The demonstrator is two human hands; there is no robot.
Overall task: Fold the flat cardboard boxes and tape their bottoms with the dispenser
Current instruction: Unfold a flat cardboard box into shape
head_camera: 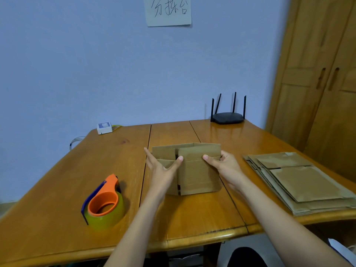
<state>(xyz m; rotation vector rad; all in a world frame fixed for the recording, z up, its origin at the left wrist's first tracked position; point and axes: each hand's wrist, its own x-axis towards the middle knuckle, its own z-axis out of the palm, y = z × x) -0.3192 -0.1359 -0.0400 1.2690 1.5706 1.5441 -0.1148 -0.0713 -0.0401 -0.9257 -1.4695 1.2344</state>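
— Where is the box right now?

— The cardboard box stands near the middle of the wooden surface, partly opened up, its flaps pointing toward the wall. Both hands are on it.

— How does the left hand sit?

— The left hand lies against the left side of the box with its fingers straight and spread; the thumb reaches across onto the near panel, and the longest finger runs up along the left edge. It presses rather than grips.

— And the right?

— The right hand holds the right edge, thumb laid flat on the front panel and the other fingers curled round behind the side, so the cardboard is pinched between them.

— The tape?

— The dispenser, orange with a dark blue handle and a roll of yellowish tape, rests on the surface to the left of the box and nearer the person, well apart from both hands.

— More boxes?

— A stack of flat boxes lies on the right side of the surface, near the right forearm but not touching it.

— Anything else?

— A black router with four antennas stands at the far edge against the blue wall, a small white device sits at the far left corner, a paper sign with handwriting hangs on the wall, and a wooden wardrobe stands to the right.
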